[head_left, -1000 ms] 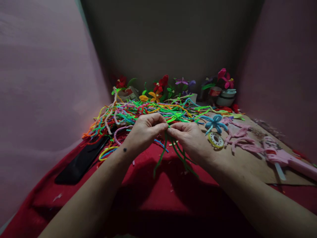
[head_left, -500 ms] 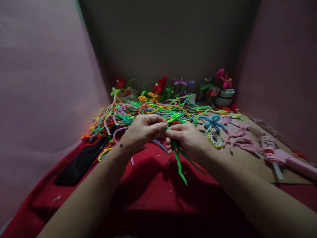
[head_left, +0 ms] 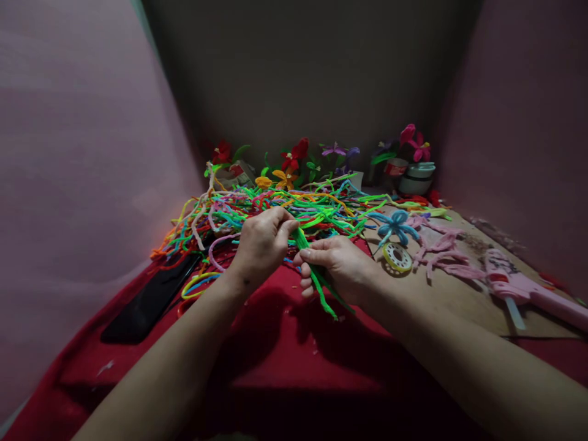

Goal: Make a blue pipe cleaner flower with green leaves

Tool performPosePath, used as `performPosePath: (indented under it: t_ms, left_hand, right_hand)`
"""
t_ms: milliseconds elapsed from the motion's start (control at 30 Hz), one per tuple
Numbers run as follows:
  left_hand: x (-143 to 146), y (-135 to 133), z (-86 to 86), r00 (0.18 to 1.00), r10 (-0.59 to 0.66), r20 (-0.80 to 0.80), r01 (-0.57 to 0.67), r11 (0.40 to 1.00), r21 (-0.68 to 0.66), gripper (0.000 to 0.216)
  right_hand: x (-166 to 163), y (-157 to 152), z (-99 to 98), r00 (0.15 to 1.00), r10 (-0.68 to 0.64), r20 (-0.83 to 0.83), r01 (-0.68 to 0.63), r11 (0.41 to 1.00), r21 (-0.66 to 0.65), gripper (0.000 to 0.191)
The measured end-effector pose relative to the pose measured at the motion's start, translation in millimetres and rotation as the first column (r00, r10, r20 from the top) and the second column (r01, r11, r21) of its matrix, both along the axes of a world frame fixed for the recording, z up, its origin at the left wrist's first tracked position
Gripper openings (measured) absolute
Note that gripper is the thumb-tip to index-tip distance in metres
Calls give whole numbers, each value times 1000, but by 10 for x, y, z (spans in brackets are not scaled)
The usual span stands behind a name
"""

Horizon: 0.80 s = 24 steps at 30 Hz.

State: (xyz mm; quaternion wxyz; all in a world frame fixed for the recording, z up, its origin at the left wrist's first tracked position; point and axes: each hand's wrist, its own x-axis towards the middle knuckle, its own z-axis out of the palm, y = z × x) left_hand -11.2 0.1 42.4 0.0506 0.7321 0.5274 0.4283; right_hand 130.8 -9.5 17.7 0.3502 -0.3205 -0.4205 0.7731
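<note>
Green pipe cleaners are stretched between my two hands in the middle of the head view. My left hand pinches their upper end between thumb and finger. Lower down, my right hand is closed on the same strands, and their loose ends hang below it. Behind my hands lies a large tangled heap of coloured pipe cleaners. A blue pipe cleaner flower rests to the right of my right hand, with a yellow-rimmed roll just in front of it.
A black phone lies at left on the red cloth. At right, a pink glue gun and pink pipe cleaner pieces rest on a brown board. Finished-looking flowers and a lidded jar stand at the back.
My left hand has moved up and left along the green pipe cleaners, so more of them shows between the hands. The hanging ends have shifted slightly up and left.
</note>
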Motion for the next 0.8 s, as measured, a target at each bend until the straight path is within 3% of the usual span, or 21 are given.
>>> performPosePath:
  t_ms: [33,100,167,233,300,400,467,533,600,667,733,800]
  left_hand:
    - [-11,7,20,989,-59,135,78,988,-135,17]
    - [-25,21,36,904,-141,403,294,889,-350,22]
    - [-24,32,18,810,-155,565,457,770,-444,28]
    - [-9,38,-17,779,-139,611,498,729,-469,28]
    - [11,35,-44,809,-113,577,429,784,-448,25]
    - [28,16,-39,915,-29,403,157,944,-289,30]
    - [23,7,-16,958,39,285,4,989,-148,36]
    - [7,14,2,968,73,242,-56,995,-77,40]
    - [-19,40,6,951,72,300,-39,993,-114,39]
    - [-49,72,0,901,26,433,82,970,-228,36]
    - [-75,94,-10,825,-45,564,273,904,-329,32]
    - [-84,99,-21,772,-89,630,433,799,-417,28]
  right_hand:
    - [8,2,5,1000,6,1,-6,1000,6,19]
    - [27,10,21,1000,18,11,-18,1000,20,19]
    - [42,22,35,999,36,21,-36,999,26,19]
    - [46,34,37,999,37,25,-38,999,25,19]
    - [35,38,21,999,25,30,-25,1000,11,19]
    - [-3,24,-29,999,28,34,-27,999,-24,19]
    - [-29,8,-62,998,47,39,-46,998,-32,20]
    - [-45,-5,-81,998,45,43,-43,999,-30,21]
    - [-48,-10,-81,999,30,45,-29,999,-28,21]
    - [-40,-7,-67,999,18,51,-17,999,-34,20]
    - [-25,4,-51,998,19,57,-16,999,-42,20]
    - [-5,20,-41,998,25,52,-22,999,-43,21]
